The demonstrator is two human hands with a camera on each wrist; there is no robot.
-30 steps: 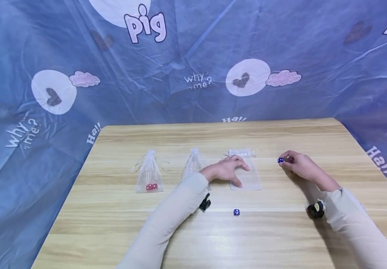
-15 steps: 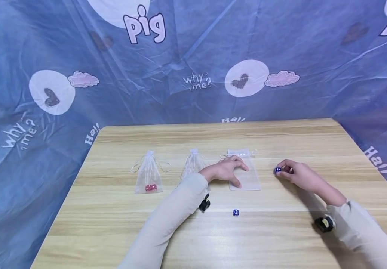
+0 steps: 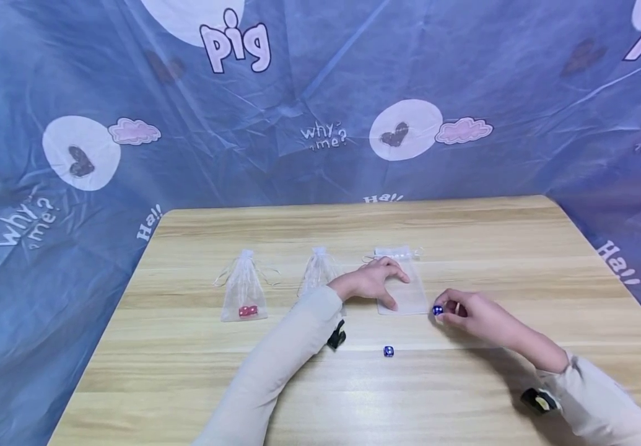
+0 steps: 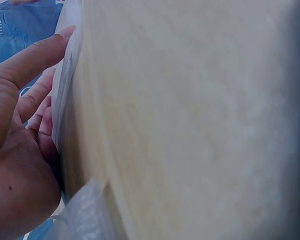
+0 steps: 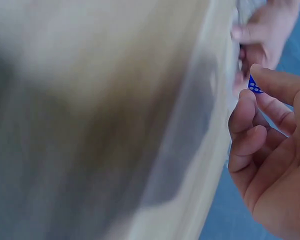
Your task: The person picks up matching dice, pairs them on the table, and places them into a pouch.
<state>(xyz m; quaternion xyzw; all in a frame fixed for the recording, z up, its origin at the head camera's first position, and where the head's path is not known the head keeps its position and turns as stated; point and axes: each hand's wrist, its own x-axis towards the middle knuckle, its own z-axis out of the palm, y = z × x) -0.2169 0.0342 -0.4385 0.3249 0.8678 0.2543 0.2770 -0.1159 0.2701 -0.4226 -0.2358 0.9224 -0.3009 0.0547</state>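
Observation:
My right hand [image 3: 479, 316] pinches a blue die [image 3: 438, 310] with white dots between thumb and fingertips, just right of the near right corner of a flat white drawstring pouch [image 3: 412, 294]. In the right wrist view, only a dotted part of the blue die [image 5: 255, 86] shows between the fingertips. My left hand [image 3: 373, 282] rests on the pouch with thumb and fingers spread apart; its palm holds nothing. A second blue die [image 3: 389, 351] lies on the table, nearer to me than the pouch.
To the left lies a sheer drawstring pouch [image 3: 244, 288] with red dice [image 3: 248, 311] inside. Another sheer pouch [image 3: 318, 272] sits between the two, partly covered by my left arm. Behind the wooden table [image 3: 186, 371] hangs a blue printed cloth [image 3: 275, 167].
The right hand has brought its blue die toward me and to the left, closer to the flat pouch. My left hand stays on that pouch, and the other die has not moved.

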